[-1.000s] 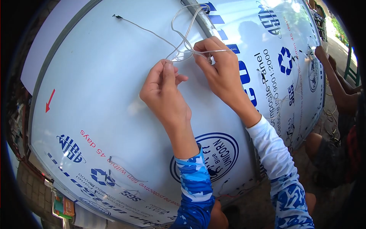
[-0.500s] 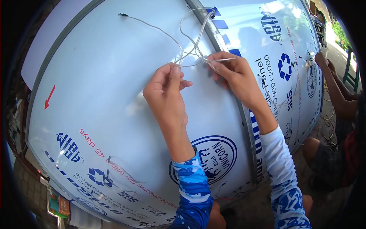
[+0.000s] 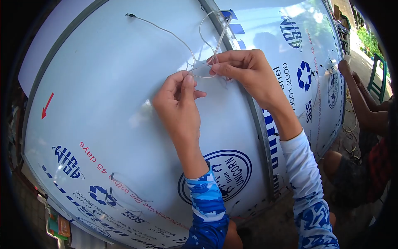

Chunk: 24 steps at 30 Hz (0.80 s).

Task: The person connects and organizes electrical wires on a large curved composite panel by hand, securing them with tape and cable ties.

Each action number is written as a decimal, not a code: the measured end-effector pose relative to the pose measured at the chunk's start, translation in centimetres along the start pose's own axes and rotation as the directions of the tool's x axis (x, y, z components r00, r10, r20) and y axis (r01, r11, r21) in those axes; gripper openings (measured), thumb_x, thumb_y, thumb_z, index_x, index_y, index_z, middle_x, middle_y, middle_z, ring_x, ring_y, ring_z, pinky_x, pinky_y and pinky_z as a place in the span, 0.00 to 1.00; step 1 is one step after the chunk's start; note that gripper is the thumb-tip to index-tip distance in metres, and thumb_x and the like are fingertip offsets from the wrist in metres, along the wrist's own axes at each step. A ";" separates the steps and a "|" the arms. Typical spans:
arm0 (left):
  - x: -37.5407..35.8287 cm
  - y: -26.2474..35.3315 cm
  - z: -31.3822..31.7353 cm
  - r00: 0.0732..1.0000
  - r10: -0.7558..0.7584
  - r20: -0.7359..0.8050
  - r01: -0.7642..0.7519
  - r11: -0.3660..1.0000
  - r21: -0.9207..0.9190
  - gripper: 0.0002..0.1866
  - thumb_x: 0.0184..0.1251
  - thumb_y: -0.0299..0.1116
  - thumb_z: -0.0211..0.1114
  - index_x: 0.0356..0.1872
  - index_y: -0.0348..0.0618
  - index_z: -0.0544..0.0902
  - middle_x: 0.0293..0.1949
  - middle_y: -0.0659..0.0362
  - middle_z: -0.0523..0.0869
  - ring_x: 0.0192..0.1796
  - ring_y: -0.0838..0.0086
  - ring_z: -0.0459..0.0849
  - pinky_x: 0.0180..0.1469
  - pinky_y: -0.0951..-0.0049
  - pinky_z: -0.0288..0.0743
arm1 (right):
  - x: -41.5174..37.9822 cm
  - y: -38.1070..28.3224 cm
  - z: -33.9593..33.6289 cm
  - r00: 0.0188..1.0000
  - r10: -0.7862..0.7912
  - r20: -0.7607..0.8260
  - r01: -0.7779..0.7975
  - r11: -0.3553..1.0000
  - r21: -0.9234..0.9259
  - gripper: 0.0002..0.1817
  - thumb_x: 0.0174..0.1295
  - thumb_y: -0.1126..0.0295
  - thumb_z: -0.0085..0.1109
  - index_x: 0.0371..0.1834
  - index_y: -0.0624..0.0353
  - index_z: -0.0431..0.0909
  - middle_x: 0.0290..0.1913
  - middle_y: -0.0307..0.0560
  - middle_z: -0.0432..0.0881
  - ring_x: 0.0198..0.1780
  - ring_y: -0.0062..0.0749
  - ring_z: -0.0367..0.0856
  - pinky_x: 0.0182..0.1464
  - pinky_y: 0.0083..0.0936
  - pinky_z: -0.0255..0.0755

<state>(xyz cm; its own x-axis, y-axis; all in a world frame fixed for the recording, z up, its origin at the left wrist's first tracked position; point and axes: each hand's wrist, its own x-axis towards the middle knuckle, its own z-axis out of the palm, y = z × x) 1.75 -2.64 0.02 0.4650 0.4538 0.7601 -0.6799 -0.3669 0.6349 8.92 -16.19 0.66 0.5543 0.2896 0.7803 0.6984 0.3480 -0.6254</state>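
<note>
A thin whitish cable (image 3: 169, 32) lies in loops over a white printed panel (image 3: 124, 66). Its dark-tipped end rests on the panel at the upper left. Between thumb and forefinger my left hand (image 3: 178, 97) pinches the cable at the lower side of the loops. Just to the right and slightly higher, my right hand (image 3: 248, 72) pinches the crossing strands with its fingertips. The two hands are close but apart. The upper loop reaches over a grey metal bar (image 3: 248, 89) that crosses the panel.
Another person's arm (image 3: 362, 95) reaches to the panel's right edge, where thin wires lie. A green chair (image 3: 378, 79) stands behind. Cables (image 3: 351, 130) are on the ground at the right. A green and orange box (image 3: 58, 226) sits at the lower left.
My right hand has moved left, closer to my left hand, and the cable end that stuck out past its fingers no longer points right. The loops have narrowed. The view has shifted slightly.
</note>
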 end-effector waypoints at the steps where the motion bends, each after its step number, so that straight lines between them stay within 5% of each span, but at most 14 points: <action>1: 0.0 0.0 0.0 1.000 0.004 0.005 -0.004 1.000 0.006 0.07 0.67 0.24 0.59 0.37 0.29 0.82 0.26 0.57 0.81 0.23 0.76 0.81 0.29 0.77 0.77 | 0.0 -0.2 0.0 1.000 0.015 0.025 -0.015 1.000 0.007 0.15 0.58 0.69 0.63 0.42 0.71 0.82 0.30 0.46 0.85 0.31 0.21 0.82 0.38 0.19 0.74; 5: -0.1 0.3 -0.3 0.997 -0.016 0.070 0.012 0.998 0.056 0.08 0.67 0.25 0.61 0.40 0.28 0.82 0.29 0.57 0.82 0.27 0.79 0.79 0.31 0.78 0.79 | 0.2 -0.4 0.6 0.998 0.047 -0.043 -0.043 0.996 0.077 0.13 0.56 0.71 0.63 0.39 0.72 0.83 0.25 0.47 0.85 0.25 0.21 0.81 0.30 0.18 0.75; 10: -0.1 0.1 -0.4 0.997 0.012 0.073 -0.015 0.999 0.031 0.08 0.67 0.25 0.61 0.40 0.28 0.82 0.28 0.56 0.82 0.26 0.79 0.79 0.31 0.78 0.79 | 0.5 -0.7 2.2 0.958 0.046 -0.284 -0.133 0.947 -0.294 0.08 0.50 0.73 0.64 0.26 0.70 0.82 0.17 0.48 0.81 0.19 0.24 0.79 0.25 0.19 0.72; 13: 0.1 0.0 -0.8 0.998 0.026 0.063 -0.028 0.999 0.037 0.08 0.67 0.25 0.61 0.40 0.28 0.82 0.28 0.56 0.83 0.26 0.78 0.79 0.30 0.78 0.80 | 0.5 -0.1 2.4 0.947 -0.127 -0.295 -0.038 0.867 -0.497 0.09 0.48 0.71 0.65 0.22 0.68 0.81 0.16 0.47 0.79 0.17 0.27 0.78 0.24 0.22 0.70; 17: 0.1 -0.1 -0.9 0.996 0.036 0.077 -0.039 0.999 0.028 0.08 0.67 0.25 0.61 0.39 0.28 0.82 0.28 0.56 0.83 0.27 0.78 0.80 0.30 0.78 0.80 | 0.8 0.1 2.5 0.952 -0.102 -0.289 -0.052 0.875 -0.481 0.11 0.47 0.69 0.65 0.18 0.66 0.78 0.14 0.48 0.76 0.16 0.34 0.76 0.23 0.26 0.68; 19: 0.1 -0.1 -1.1 0.996 0.039 0.086 -0.042 0.999 0.035 0.08 0.67 0.25 0.61 0.39 0.28 0.82 0.28 0.56 0.83 0.27 0.78 0.80 0.30 0.78 0.80 | 1.0 -0.1 2.5 0.952 -0.141 -0.273 -0.061 0.783 -0.619 0.13 0.48 0.69 0.64 0.15 0.66 0.73 0.13 0.49 0.74 0.16 0.40 0.75 0.24 0.29 0.68; 22: 0.2 -0.2 -1.2 0.994 0.049 0.095 -0.053 0.998 0.034 0.08 0.66 0.24 0.61 0.40 0.28 0.82 0.28 0.56 0.83 0.27 0.78 0.80 0.30 0.78 0.80 | 1.3 -0.1 3.1 0.891 -0.349 -0.289 0.054 0.715 -0.697 0.12 0.49 0.70 0.62 0.17 0.66 0.71 0.12 0.51 0.73 0.16 0.45 0.74 0.24 0.31 0.67; 24: 0.2 -0.2 -1.3 0.994 0.055 0.094 -0.058 0.998 0.024 0.08 0.66 0.24 0.61 0.40 0.28 0.82 0.28 0.56 0.83 0.27 0.78 0.80 0.30 0.78 0.80 | 1.1 -0.5 3.4 0.907 -0.289 -0.308 0.003 0.734 -0.679 0.10 0.50 0.70 0.61 0.21 0.66 0.73 0.13 0.52 0.73 0.17 0.44 0.75 0.24 0.32 0.67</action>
<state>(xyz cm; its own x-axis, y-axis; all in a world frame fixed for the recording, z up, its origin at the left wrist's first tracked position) 1.27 -1.42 -0.13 0.4780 0.3543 0.8038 -0.6920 -0.4118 0.5930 7.62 -13.06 1.79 0.4401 -0.1123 0.8909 0.8220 -0.3489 -0.4501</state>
